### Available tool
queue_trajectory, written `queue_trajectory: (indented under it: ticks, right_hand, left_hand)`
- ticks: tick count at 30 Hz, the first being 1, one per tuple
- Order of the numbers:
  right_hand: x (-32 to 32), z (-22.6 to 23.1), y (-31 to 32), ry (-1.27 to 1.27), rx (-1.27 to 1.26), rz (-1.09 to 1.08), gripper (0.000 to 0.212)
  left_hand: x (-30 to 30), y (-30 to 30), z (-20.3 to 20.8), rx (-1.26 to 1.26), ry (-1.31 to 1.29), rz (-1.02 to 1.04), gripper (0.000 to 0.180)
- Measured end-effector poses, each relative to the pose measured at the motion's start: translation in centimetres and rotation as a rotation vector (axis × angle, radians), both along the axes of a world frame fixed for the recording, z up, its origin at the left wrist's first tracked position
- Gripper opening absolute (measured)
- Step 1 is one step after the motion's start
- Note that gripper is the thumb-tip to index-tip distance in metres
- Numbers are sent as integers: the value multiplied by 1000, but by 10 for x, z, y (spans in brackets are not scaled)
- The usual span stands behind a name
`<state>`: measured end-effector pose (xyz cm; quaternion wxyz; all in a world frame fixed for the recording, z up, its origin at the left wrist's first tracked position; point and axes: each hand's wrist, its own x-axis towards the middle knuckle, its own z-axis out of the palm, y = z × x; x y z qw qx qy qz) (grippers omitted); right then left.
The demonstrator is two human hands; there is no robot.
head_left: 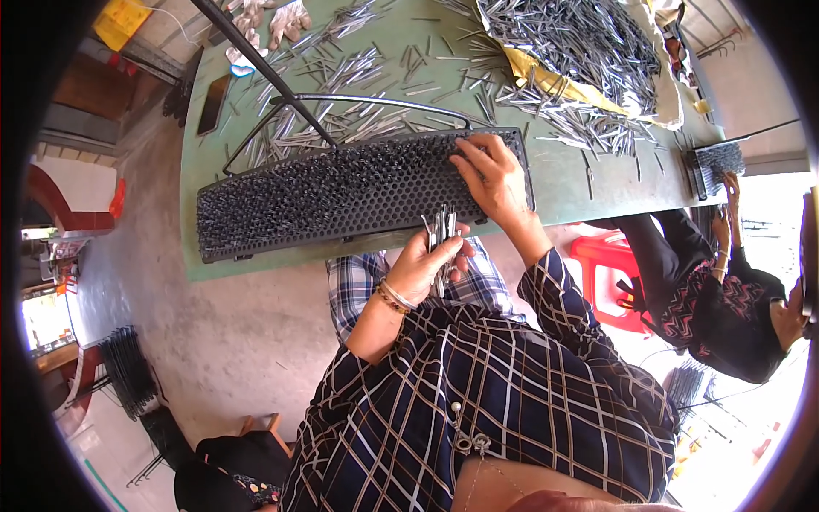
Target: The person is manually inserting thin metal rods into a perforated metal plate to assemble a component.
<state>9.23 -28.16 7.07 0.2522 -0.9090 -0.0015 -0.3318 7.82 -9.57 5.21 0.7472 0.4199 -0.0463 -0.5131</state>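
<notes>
The left hand (424, 260) clenches a bundle of pins (442, 229) at frame centre; the right hand (493, 175) pinches at the perforated tray (341, 192) on the bench (580, 183). A loose grip could spill pins into the lap, or a pin might miss its hole.

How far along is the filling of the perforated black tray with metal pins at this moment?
Done: most of the black perforated tray already bristles with inserted pins, though whether any holes remain open is hard to tell. In hand: the left hand grips a bundle of pins, while the right hand rests on the tray's right end. Left: many loose pins lie heaped on the green table.
</notes>
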Motion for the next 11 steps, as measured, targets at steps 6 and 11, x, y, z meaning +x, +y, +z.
queue_trajectory:
  ticks: [6, 11]
  right_hand:
    - [-30, 23, 6, 607, 866, 312, 22]
    - [-39, 23, 1, 709, 958, 236, 21]
  left_hand:
    - [1, -1, 7, -41, -59, 4, 26]
    - [0, -9, 8, -41, -66, -53, 32]
